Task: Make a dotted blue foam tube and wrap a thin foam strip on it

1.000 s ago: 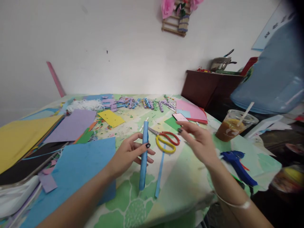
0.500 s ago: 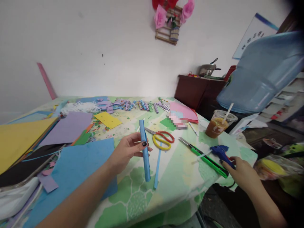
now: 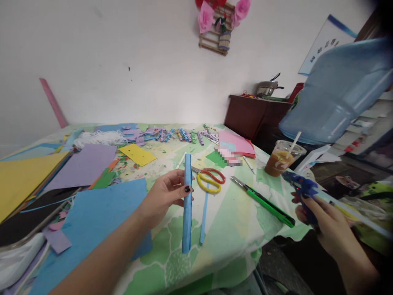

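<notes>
A rolled tube of blue paper [image 3: 187, 213] stands nearly upright in my left hand [image 3: 167, 194], thumb in front and fingers behind it. My right hand [image 3: 325, 221] is wrapped round the handle of a blue hot glue gun [image 3: 302, 186], held off the table at the right edge. A glue stick [image 3: 362, 213] sticks out of the gun's back. Between the hands lie scissors [image 3: 211, 180] with red and yellow handles, a narrow blue paper strip [image 3: 204, 217] and a green utility knife [image 3: 270, 205] with its blade out.
Blue paper [image 3: 101, 221] and purple paper [image 3: 82, 166] cover the left side. Curled paper pieces [image 3: 181, 134] line the back. A drink cup [image 3: 281, 159] stands at the right, near a large water bottle [image 3: 337, 94]. Pink paper [image 3: 236, 141] lies at the back right.
My right hand has lifted the glue gun off the table and moved it right, its nozzle now pointing up and left. The blue tube has turned more upright in my left hand.
</notes>
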`<state>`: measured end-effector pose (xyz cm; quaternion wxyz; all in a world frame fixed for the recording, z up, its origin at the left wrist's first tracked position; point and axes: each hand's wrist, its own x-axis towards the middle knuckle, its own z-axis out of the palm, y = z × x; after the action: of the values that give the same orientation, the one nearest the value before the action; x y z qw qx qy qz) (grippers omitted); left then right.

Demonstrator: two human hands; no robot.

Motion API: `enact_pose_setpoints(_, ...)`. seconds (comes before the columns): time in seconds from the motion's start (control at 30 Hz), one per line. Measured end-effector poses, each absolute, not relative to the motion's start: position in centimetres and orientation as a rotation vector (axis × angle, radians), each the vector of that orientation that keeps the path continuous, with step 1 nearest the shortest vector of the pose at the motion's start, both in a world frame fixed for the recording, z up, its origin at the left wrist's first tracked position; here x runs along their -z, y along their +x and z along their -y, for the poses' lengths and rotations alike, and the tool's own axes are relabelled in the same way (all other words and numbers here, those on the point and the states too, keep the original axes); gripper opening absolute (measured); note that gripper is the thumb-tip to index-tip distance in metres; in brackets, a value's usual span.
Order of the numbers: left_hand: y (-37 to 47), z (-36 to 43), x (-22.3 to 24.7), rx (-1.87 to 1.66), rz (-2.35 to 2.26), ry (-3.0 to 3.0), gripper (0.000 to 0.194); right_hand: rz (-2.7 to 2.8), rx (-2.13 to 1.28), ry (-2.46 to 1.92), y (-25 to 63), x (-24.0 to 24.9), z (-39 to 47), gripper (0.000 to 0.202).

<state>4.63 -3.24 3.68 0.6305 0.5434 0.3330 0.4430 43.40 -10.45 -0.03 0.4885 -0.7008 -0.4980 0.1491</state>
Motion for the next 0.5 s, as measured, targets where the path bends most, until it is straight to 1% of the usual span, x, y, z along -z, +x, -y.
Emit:
enact_pose_setpoints(0.03, 4.7, 3.3, -3.6, -1.008, -0.757, 1.241, 0.036, 1.100, -0.586, -1.536, 41.5, -0.3, 10.9, 0.032)
enact_pose_setpoints(0.07, 4.7, 3.4, -3.6, -1.001, -0.755, 1.236, 0.038, 1.031, -0.724, -1.402, 39.5, -0.5, 11.2, 0.035)
enact_pose_setpoints(0.13, 4.8, 3.4, -3.5, -0.983, -0.763, 1.232, 0.041, 1.022, -0.930, -1.232, 35.4, -0.8, 11.8, 0.041)
enact_pose_setpoints(0.2, 4.9, 3.4, -3.4, -0.961, -0.770, 1.238, 0.042, 1.119, -1.084, -1.117, 31.9, -0.9, 12.2, 0.043)
enact_pose_setpoints(0.3, 5.0, 3.4, -3.3, -0.935, -0.774, 1.238, 0.043, 1.307, -1.091, -1.021, 28.2, -0.6, 12.7, 0.038)
enact_pose_setpoints(0.37, 5.0, 3.4, -3.2, -0.928, -0.776, 1.232, 0.043, 1.331, -1.049, -0.993, 26.8, -0.3, 13.1, 0.034)
enact_pose_setpoints(0.5, 5.1, 3.5, -3.3, -0.921, -0.783, 1.231, 0.043, 1.341, -1.070, -1.049, 25.5, 0.8, 13.5, 0.033)
